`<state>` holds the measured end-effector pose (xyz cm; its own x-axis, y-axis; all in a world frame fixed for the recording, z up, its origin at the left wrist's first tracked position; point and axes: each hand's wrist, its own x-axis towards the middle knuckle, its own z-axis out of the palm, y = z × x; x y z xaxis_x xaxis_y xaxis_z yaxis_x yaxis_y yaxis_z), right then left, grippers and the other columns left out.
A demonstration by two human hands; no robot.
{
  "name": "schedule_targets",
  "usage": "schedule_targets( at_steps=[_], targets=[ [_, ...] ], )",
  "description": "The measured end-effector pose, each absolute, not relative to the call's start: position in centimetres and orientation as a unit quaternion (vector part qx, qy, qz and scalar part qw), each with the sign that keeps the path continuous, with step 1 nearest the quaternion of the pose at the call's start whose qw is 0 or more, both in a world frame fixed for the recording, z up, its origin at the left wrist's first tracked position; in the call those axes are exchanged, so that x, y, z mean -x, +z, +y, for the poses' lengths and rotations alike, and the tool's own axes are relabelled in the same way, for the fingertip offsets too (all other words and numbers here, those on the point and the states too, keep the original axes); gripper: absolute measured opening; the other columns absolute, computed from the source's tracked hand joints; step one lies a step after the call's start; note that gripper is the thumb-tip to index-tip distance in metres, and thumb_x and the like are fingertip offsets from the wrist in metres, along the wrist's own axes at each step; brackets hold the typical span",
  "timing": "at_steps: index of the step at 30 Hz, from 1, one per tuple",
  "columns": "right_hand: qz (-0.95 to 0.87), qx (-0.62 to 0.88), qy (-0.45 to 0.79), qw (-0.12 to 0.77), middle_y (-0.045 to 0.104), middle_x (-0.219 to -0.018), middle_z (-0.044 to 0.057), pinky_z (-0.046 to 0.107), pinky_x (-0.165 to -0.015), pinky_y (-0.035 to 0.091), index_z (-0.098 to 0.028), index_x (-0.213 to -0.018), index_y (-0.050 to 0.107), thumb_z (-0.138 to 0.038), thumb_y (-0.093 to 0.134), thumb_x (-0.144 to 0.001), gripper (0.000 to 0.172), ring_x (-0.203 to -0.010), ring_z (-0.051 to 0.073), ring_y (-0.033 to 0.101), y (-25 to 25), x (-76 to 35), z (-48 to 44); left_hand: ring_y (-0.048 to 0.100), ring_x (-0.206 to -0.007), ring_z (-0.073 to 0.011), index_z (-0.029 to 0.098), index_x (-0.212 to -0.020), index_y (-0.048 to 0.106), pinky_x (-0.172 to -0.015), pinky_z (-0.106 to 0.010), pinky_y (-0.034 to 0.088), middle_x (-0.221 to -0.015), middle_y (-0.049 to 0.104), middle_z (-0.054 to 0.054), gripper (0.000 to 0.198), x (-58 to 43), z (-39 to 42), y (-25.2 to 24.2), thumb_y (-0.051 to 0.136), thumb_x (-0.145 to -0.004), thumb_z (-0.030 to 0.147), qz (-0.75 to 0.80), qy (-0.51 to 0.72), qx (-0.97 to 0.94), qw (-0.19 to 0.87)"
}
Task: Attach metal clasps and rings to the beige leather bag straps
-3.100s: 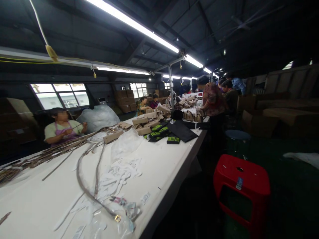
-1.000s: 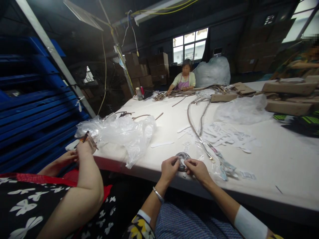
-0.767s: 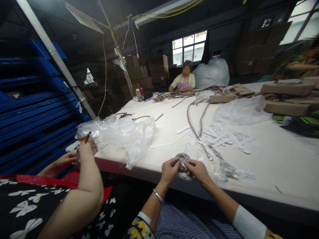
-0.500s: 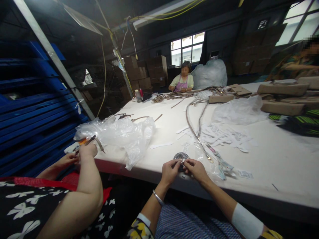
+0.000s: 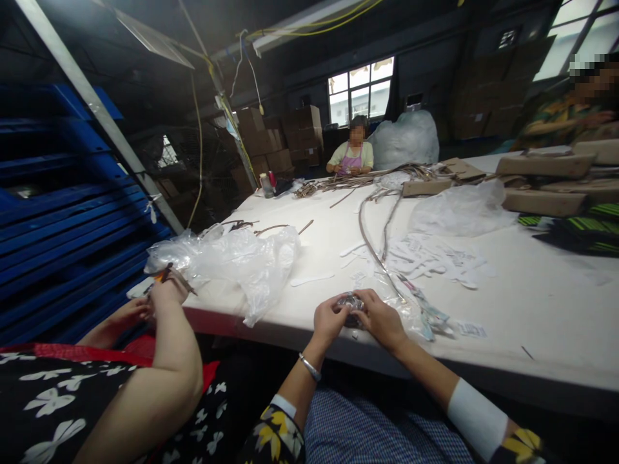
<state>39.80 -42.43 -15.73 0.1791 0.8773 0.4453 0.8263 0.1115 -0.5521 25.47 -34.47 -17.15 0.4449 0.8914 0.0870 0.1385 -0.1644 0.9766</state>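
At the table's front edge, my left hand (image 5: 329,320) and my right hand (image 5: 380,317) close around a round, dark, shiny bundle (image 5: 351,301) that seems to be wrapped in clear plastic. Fingers grip it from both sides, with the thumbs toward me. What lies inside the wrap is too small to make out. Just beyond my right hand, a long grey-brown strap (image 5: 371,240) with metal fittings curves across the table. Beside it lies a small multicoloured packet (image 5: 426,312) and a spread of white paper strips (image 5: 435,258).
Crumpled clear plastic (image 5: 261,258) hangs over the front edge on my left, near a co-worker's arm (image 5: 174,348). Brown padded pieces (image 5: 546,166) are stacked at right beside another plastic bag (image 5: 464,209). Across the white table (image 5: 300,309) sits another person (image 5: 355,154) behind piled straps (image 5: 387,177).
My fingertips were pinching a small white piece over the bundle; now both hands wrap the bundle's sides and the white piece no longer shows. The co-worker's hand at left has shifted slightly.
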Motion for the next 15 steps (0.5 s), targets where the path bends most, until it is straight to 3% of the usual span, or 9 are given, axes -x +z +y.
schedule_targets(
  at_steps=[2, 5, 8, 12, 15],
  targets=[
    [-0.715, 0.607, 0.009, 0.348, 0.065, -0.111, 0.008, 0.028, -0.073, 0.05, -0.025, -0.105, 0.065, -0.019, 0.055, -0.085, 0.023, -0.093, 0.022, 0.064, -15.0, -40.4, -42.0, 0.071, -0.086, -0.0218, 0.018, -0.106, 0.073, -0.077, -0.03, 0.057, -0.09, 0.076, -0.007, 0.034, -25.5, -34.4, -17.2, 0.071, -0.073, 0.029, 0.386, 0.367, -0.658, 0.532],
    [-0.773, 0.554, 0.012, 0.309, 0.068, -0.088, 0.004, 0.025, -0.07, 0.047, -0.026, -0.089, 0.069, -0.015, 0.051, -0.086, 0.021, -0.085, 0.019, 0.062, -14.7, -41.1, -41.7, 0.071, -0.075, -0.02, 0.015, -0.103, 0.074, -0.068, -0.027, 0.056, -0.082, 0.076, -0.008, 0.037, -25.6, -34.2, -17.2, 0.074, -0.07, 0.029, 0.389, 0.379, -0.626, 0.56],
    [-0.782, 0.552, 0.015, 0.29, 0.067, -0.081, 0.003, 0.023, -0.066, 0.044, -0.025, -0.082, 0.07, -0.015, 0.054, -0.084, 0.019, -0.078, 0.017, 0.061, -15.5, -41.4, -42.3, 0.066, -0.062, -0.0154, 0.009, -0.108, 0.071, -0.059, -0.023, 0.053, -0.071, 0.073, -0.008, 0.045, -25.7, -33.7, -17.3, 0.073, -0.071, 0.035, 0.406, 0.408, -0.58, 0.576],
    [-0.773, 0.562, 0.016, 0.292, 0.069, -0.081, 0.005, 0.025, -0.066, 0.046, -0.024, -0.083, 0.071, -0.022, 0.052, -0.09, 0.021, -0.077, 0.018, 0.062, -16.7, -41.1, -43.8, 0.063, -0.057, -0.0128, 0.003, -0.114, 0.065, -0.056, -0.021, 0.049, -0.064, 0.069, -0.006, 0.055, -25.8, -33.2, -17.4, 0.072, -0.073, 0.04, 0.422, 0.437, -0.546, 0.577],
    [-0.77, 0.559, 0.028, 0.305, 0.072, -0.088, 0.007, 0.029, -0.074, 0.05, -0.025, -0.09, 0.072, -0.022, 0.048, -0.093, 0.025, -0.084, 0.02, 0.064, -17.3, -41.0, -44.8, 0.065, -0.063, -0.0146, 0.005, -0.119, 0.063, -0.061, -0.023, 0.052, -0.07, 0.07, -0.007, 0.058, -25.5, -33.2, -17.2, 0.072, -0.074, 0.04, 0.408, 0.43, -0.561, 0.578]
  ],
)
